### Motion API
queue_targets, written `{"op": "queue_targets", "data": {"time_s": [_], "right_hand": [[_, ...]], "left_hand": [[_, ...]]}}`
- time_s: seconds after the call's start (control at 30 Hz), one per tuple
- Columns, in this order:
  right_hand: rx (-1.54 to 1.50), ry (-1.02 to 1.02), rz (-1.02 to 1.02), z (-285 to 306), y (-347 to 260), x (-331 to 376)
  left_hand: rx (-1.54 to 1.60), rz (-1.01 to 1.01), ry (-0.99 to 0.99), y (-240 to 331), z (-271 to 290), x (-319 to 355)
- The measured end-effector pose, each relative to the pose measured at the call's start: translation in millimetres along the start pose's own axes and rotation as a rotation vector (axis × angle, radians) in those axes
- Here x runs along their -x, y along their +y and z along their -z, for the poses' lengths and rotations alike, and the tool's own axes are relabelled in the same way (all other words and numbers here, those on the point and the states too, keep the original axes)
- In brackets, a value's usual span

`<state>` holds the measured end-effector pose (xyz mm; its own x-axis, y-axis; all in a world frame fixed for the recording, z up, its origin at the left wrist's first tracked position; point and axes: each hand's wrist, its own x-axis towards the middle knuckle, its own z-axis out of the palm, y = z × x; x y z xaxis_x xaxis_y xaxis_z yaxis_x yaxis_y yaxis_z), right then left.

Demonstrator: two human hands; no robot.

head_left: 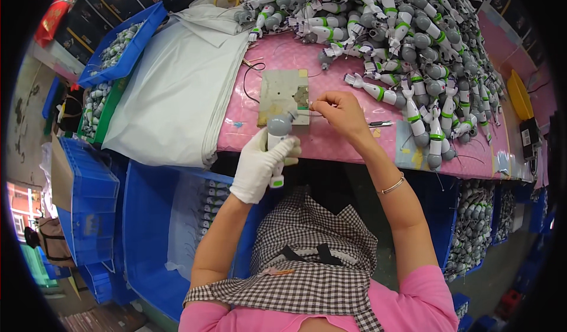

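My left hand (pixel 255 165), in a white glove, is wrapped round a toy arm (pixel 279 126) with a grey ball end, a white body and a green patch. The ball end points up, just in front of a metal block fixture (pixel 274 90) on the pink-covered table (pixel 233 128). My right hand (pixel 341 115) is bare and pinched closed at the fixture's right edge. What lies between its fingertips is too small to make out. A slim black-and-silver hand tool (pixel 380 123) rests to the right of that hand.
A heap of similar toy arms (pixel 407 43) covers the table's back and right. White sheeting (pixel 177 78) drapes the left side, beside a blue tray (pixel 156 16). A black cable (pixel 245 84) runs by the fixture. Below the table stands a large blue bin (pixel 147 231).
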<state>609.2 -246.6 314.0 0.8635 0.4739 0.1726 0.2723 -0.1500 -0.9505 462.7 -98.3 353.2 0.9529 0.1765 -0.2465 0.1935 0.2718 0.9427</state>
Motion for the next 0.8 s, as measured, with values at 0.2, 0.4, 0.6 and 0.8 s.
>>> {"op": "queue_targets", "data": {"time_s": [0.2, 0.4, 0.6, 0.8], "right_hand": [[0.007, -0.247, -0.223, 9.0, -7.2, -23.7], [-0.028, -0.419, -0.229, 17.6, -12.7, -36.3], [0.085, -0.4, -0.221, 20.2, -9.8, -35.9], [-0.082, -0.097, -0.185, 27.4, -24.5, -21.0]], "left_hand": [[0.254, 0.089, -0.088, 5.9, 4.4, -12.3], [0.315, 0.071, -0.097, 0.8, 7.9, -24.5], [0.395, 0.029, -0.117, -2.4, 5.3, -29.7], [0.361, 0.115, -0.114, 2.2, 13.6, -14.1]]}}
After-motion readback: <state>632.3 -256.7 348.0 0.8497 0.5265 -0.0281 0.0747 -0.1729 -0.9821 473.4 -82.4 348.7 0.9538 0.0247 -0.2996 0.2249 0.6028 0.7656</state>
